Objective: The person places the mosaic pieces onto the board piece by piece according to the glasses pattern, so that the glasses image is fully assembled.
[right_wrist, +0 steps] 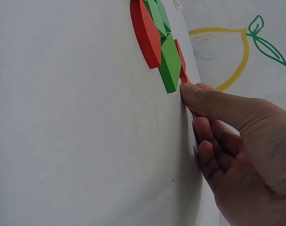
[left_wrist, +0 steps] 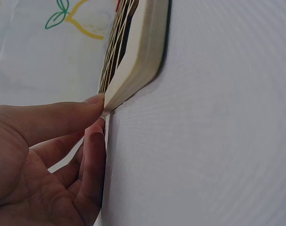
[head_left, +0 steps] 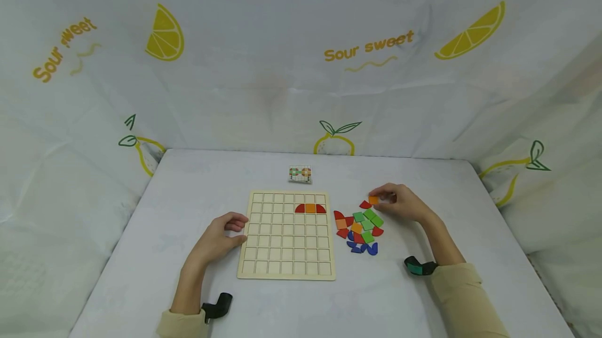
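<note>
A pale wooden grid board (head_left: 276,270) lies on the table. In one of its upper rows, an orange square (head_left: 310,208) sits between two red quarter-round pieces. My left hand (head_left: 221,236) touches the board's left edge with its thumb and fingertips; in the left wrist view the thumb (left_wrist: 62,117) rests against the edge. Over on the right, my right hand (head_left: 402,202) pinches an orange square tile (head_left: 373,200) between thumb and fingers. That tile is mostly hidden in the right wrist view. Beside it lies a red piece (head_left: 365,205).
Right of the board is a loose pile of several pieces: green squares (head_left: 367,225), red rounded pieces (head_left: 378,231), orange squares (head_left: 357,227) and blue curved pieces (head_left: 372,248). A small patterned card stack (head_left: 300,174) lies beyond the board. Behind the table (head_left: 376,301) hangs a lemon-print cloth (head_left: 263,87).
</note>
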`<control>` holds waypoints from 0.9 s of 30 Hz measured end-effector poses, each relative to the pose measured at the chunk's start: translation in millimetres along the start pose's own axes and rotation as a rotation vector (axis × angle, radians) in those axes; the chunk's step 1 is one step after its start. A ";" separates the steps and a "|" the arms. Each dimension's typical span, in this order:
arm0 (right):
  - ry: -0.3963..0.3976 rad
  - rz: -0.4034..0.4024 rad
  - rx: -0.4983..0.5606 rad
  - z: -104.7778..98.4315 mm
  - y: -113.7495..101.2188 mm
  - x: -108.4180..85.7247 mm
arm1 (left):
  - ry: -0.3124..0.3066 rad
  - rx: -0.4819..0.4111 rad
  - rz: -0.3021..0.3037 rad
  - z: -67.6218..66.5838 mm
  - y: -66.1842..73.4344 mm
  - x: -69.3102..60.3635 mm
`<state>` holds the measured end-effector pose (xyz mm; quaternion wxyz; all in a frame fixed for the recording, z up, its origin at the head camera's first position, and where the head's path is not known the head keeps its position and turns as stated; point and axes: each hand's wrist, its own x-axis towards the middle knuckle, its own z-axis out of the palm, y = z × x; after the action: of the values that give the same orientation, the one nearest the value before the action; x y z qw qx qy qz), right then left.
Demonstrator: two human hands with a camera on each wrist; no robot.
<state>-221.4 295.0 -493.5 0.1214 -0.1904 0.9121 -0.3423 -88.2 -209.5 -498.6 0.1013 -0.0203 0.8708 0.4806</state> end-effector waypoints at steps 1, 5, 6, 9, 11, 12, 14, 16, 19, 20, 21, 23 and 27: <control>-0.001 0.006 -0.001 -0.3 -0.3 -0.4 | 0.000 0.000 0.001 -0.1 0.3 -0.2; 0.003 0.000 0.007 -2.5 -0.4 -2.9 | -0.001 -0.001 0.007 -0.4 0.9 -0.3; 0.005 -0.004 0.013 -3.1 -0.5 -3.6 | -0.002 -0.002 0.008 -0.4 1.1 -0.4; 0.009 -0.016 0.027 -4.7 -1.4 -5.8 | -0.001 -0.004 0.008 -0.3 1.7 -0.7; 0.009 -0.021 0.039 -4.4 -2.8 -7.0 | 0.001 -0.005 0.005 -0.3 1.9 -1.2; 0.009 -0.026 0.048 -3.7 -4.2 -7.5 | 0.002 -0.005 0.004 -0.4 2.2 -1.5; 0.006 -0.035 0.058 -1.3 -7.5 -8.0 | 0.003 -0.004 0.003 -0.3 2.7 -1.9; 0.002 -0.044 0.071 2.3 -12.7 -7.5 | 0.003 -0.004 0.004 -0.3 2.9 -2.2; -0.004 -0.044 0.072 9.6 -24.7 -5.0 | 0.003 -0.004 0.007 -0.2 3.0 -2.4; -0.006 -0.045 0.072 12.2 -29.3 -4.1 | 0.004 -0.004 0.007 -0.2 3.0 -2.4; -0.011 -0.050 0.077 14.8 -34.0 -3.1 | 0.003 -0.005 0.008 -0.2 3.0 -2.4; -0.015 -0.063 0.077 20.2 -44.0 -1.1 | 0.004 -0.004 0.008 -0.2 3.1 -2.4; -0.034 -0.108 0.095 30.1 -62.1 2.2 | 0.006 -0.002 0.006 -0.1 3.2 -2.4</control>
<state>-196.4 233.5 -474.2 0.1269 -0.2392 0.8810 -0.3880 -86.3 -208.0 -495.4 0.0970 -0.0194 0.8707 0.4817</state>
